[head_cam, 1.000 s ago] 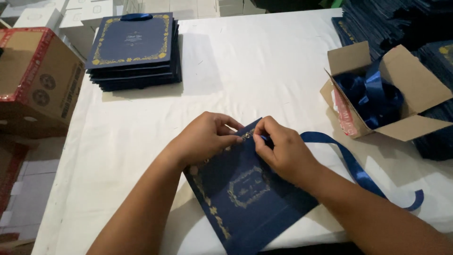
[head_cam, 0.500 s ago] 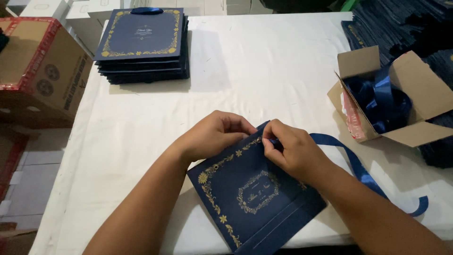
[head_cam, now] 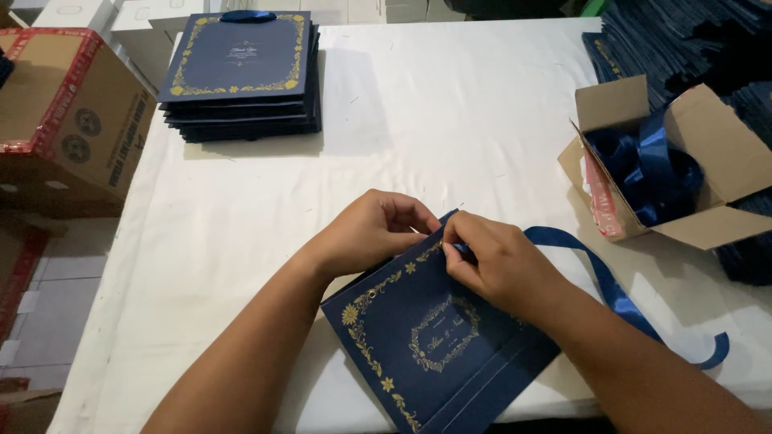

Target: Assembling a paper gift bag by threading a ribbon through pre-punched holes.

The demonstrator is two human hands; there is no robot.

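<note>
A dark blue paper bag (head_cam: 426,337) with gold floral print lies flat on the white table (head_cam: 450,120), near its front edge. My left hand (head_cam: 374,233) grips the bag's top edge by the far corner. My right hand (head_cam: 503,265) pinches the end of a blue satin ribbon (head_cam: 599,277) against that same corner. The ribbon trails off to the right and curls at its far end. A small punched hole shows near the bag's left top corner.
A stack of finished blue bags (head_cam: 241,72) sits at the back left. An open cardboard box (head_cam: 667,161) full of blue ribbon stands at the right, with more dark blue bags (head_cam: 683,40) piled behind it. A large brown carton (head_cam: 64,112) stands left of the table.
My hands and the bag have stayed almost in place. The fingers of my right hand have shifted slightly at the bag's corner with the ribbon end.
</note>
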